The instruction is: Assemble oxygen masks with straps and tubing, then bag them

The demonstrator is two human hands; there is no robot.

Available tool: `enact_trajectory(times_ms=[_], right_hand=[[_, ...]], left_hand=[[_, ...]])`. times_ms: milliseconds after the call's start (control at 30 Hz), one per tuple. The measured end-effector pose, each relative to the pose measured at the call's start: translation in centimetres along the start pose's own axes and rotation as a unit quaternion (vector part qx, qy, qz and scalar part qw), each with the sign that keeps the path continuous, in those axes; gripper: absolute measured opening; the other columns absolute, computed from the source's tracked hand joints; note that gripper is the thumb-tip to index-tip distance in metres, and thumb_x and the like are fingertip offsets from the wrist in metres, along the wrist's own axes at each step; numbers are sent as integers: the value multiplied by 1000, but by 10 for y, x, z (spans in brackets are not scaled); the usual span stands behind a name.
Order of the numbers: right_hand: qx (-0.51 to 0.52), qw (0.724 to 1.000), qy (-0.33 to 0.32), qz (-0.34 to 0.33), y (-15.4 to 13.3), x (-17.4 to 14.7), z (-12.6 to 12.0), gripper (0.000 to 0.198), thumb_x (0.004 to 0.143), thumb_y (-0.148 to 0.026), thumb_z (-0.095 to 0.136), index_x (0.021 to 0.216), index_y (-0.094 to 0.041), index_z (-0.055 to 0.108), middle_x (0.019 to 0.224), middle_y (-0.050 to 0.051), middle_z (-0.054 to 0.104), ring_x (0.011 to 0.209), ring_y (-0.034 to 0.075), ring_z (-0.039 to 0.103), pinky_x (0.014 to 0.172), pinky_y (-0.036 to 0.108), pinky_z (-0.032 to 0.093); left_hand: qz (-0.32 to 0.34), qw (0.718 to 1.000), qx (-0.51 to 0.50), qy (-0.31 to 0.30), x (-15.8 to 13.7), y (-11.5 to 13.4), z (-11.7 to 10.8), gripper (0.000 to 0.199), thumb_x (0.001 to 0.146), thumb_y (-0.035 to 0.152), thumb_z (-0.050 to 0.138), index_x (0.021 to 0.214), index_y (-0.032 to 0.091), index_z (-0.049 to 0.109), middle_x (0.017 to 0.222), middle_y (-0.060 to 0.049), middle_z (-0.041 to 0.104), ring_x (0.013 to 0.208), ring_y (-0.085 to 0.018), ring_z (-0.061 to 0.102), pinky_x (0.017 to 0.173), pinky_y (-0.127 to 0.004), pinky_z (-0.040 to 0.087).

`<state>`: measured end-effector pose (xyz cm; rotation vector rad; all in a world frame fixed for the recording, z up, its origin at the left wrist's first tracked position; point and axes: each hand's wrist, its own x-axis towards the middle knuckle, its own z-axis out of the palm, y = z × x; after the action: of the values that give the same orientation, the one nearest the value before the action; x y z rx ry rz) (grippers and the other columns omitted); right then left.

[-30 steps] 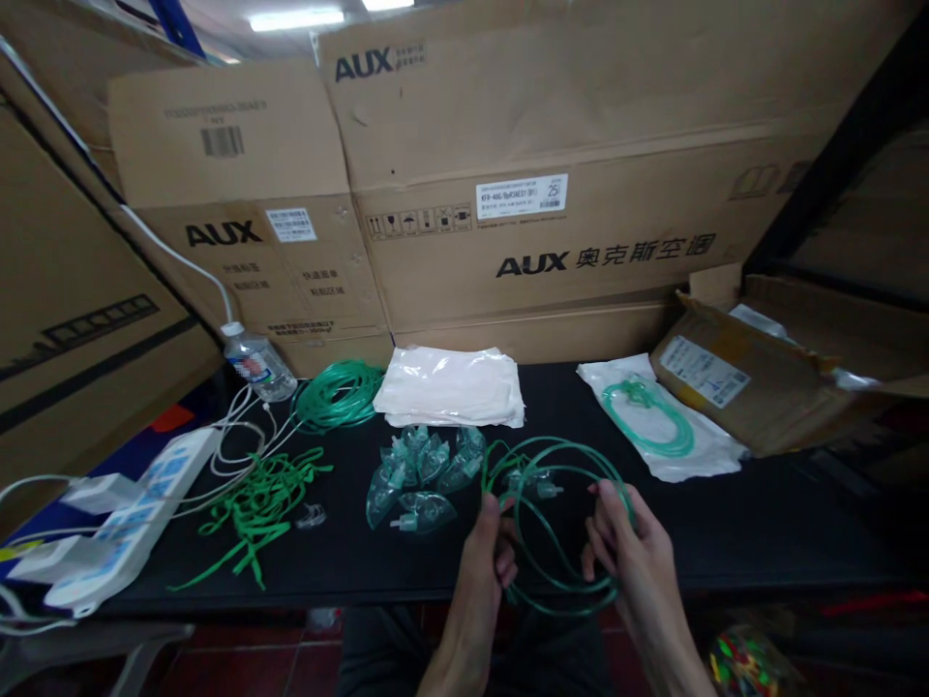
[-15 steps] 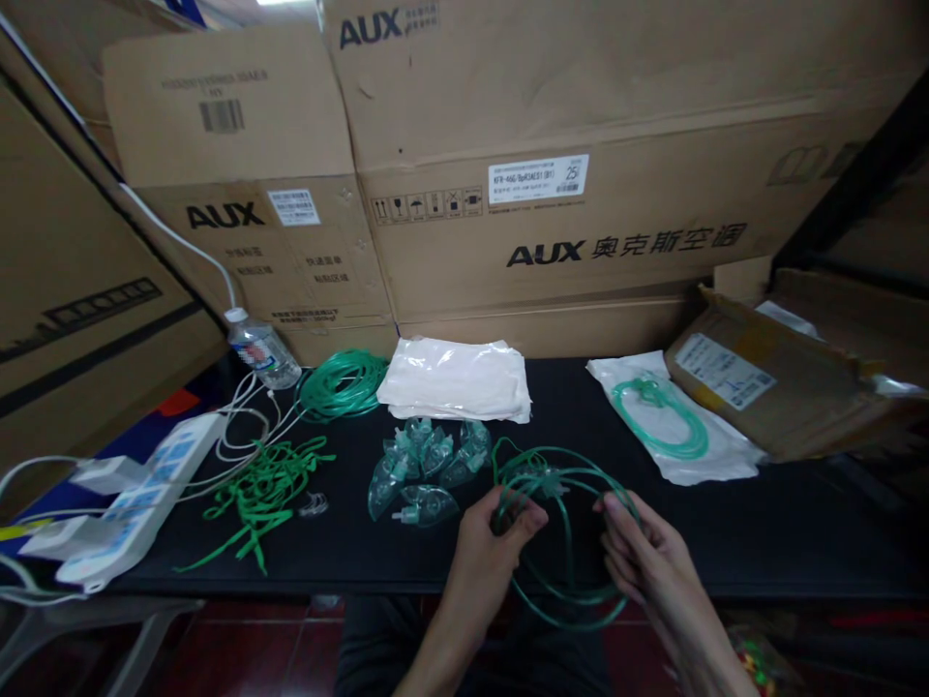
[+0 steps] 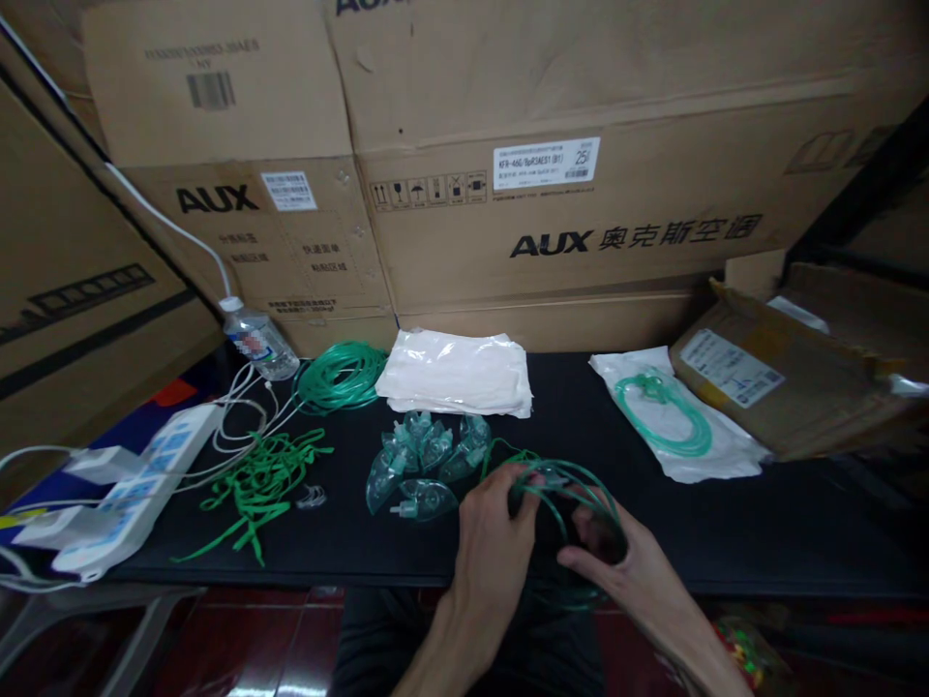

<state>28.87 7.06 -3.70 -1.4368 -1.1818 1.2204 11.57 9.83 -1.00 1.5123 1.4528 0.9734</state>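
Left hand (image 3: 494, 537): my left grip is curled around the near-left side of the loops, fingertips mostly hidden.
Right hand (image 3: 635, 561): thumb and fingers stand apart at the opposite side, loops running against them; I cannot tell whether they pinch any.
Tubing (image 3: 589, 476): held between my two hands, its blurred lower loops dipping past the near edge of the bench (image 3: 740, 537).
Change: over the last half second my right hand has come in toward the left and its pinch looks looser; the loops sit narrower, so I judge the coil is being gathered.
Masks (image 3: 427, 500): piled just beyond and left of my left hand.
Straps (image 3: 261, 484): tangled, well to the left.
Bag (image 3: 726, 450): beyond my right hand, bearing another coil.
White packs (image 3: 456, 376): stacked behind the masks.
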Motion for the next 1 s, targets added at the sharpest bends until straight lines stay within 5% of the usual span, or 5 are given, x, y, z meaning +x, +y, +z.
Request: enact_trajectory(times_ms=[133, 433, 600, 767, 1000], right_hand=[[-20, 1000, 11, -8, -7, -1, 7, 23, 66, -35, 85, 82, -20, 78, 66, -3, 56, 63, 15, 47, 60, 28, 40], [88, 996, 6, 18, -17, 3, -5, 33, 84, -51, 70, 90, -18, 76, 60, -4, 57, 46, 11, 48, 43, 22, 39], [154, 987, 35, 17, -32, 15, -3, 33, 75, -49, 83, 81, -18, 75, 63, -2, 61, 60, 15, 59, 68, 34, 62], [187, 979, 80, 8, -25, 23, 19, 36, 73, -52, 85, 83, -20, 73, 72, -1, 67, 68, 16, 63, 73, 32, 62], [171, 984, 42, 33, -7, 10, 39, 44, 74, -55, 85, 94, -18, 72, 69, -2, 63, 53, 14, 58, 50, 28, 54]], left_hand=[[18, 999, 36, -12, 10, -1, 1, 55, 83, 6, 64, 135, 20, 58, 105, -8, 72, 91, -27, 68, 86, -37, 47], [40, 995, -18, -88, 32, 26, -34, 20, 81, 16, 70, 62, 21, 65, 90, -4, 57, 99, -27, 55, 102, -43, 37], [-79, 949, -217, -214, 34, 34, -39, 36, 85, 44, 69, 60, 20, 59, 54, 6, 44, 48, -12, 42, 58, -30, 48], [-158, 870, -452, -119, 18, 24, -19, 45, 77, 53, 68, 65, 25, 36, 52, 15, 19, 44, -5, 7, 37, -16, 16], [-187, 768, -612, 13, -8, 6, 0, 59, 68, 45, 81, 59, 24, 26, 48, 14, 18, 45, -4, 11, 40, -12, 26]])
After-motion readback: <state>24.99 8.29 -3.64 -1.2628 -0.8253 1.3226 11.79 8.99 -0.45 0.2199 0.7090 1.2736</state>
